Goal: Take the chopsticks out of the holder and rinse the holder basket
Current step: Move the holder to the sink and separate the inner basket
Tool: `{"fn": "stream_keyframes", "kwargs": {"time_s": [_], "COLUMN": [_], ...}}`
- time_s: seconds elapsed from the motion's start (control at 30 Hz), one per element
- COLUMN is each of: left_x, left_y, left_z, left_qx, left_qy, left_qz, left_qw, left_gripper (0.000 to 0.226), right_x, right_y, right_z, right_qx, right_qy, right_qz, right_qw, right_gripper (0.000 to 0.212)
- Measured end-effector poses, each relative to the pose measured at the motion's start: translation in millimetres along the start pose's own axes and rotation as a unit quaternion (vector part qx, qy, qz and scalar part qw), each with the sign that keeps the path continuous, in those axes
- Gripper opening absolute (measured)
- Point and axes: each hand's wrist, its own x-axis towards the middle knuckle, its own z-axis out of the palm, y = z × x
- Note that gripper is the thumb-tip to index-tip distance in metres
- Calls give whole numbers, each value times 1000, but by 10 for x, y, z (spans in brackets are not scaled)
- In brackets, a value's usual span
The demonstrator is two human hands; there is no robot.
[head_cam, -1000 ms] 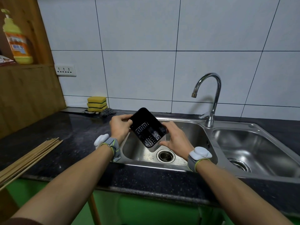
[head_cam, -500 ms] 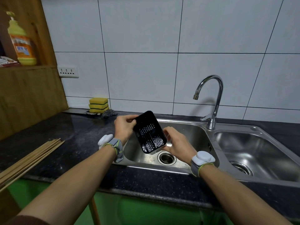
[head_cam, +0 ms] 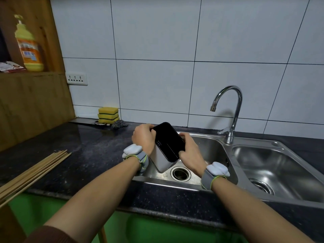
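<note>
gripping holder over sink; chopsticks well left

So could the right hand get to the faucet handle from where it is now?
Probably yes, once it lets go: the right hand grips the holder with the left hand over the left basin; nothing stands between it and the faucet handle.

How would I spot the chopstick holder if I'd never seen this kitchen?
Find the double steel sink in the dark counter, then look over its left basin. Both hands hold the holder tilted there. It is the only box here, with a black inside and pale grey outer walls.
</note>
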Motion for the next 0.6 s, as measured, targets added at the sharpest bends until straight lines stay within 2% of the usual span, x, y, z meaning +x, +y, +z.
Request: {"fn": "stream_keyframes", "kwargs": {"time_s": [0.1,0.2,0.3,0.5,0.6], "left_x": [5,-18,-59,-59,-15], "left_y": [53,71,93,41,-33], "left_z": [40,105,133,99,60], "left_qx": [38,58,49,4,-46], "left_qy": [17,29,33,-28,-64], "left_qz": [-1,29,57,122,115], "left_qw": [999,997,997,992,990], "left_gripper": [28,24,23,23,25], "right_x": [25,49,106,259,286], "right_y": [-111,-220,-269,-206,-109], "right_z": [33,94,157,154,86], "right_qx": [-41,-111,-142,-127,-128], "right_qy": [-10,-32,-32,-56,-54], "right_qz": [23,58,84,141,156], "right_qw": [999,992,986,980,978], "right_gripper": [68,105,126,137,136]}}
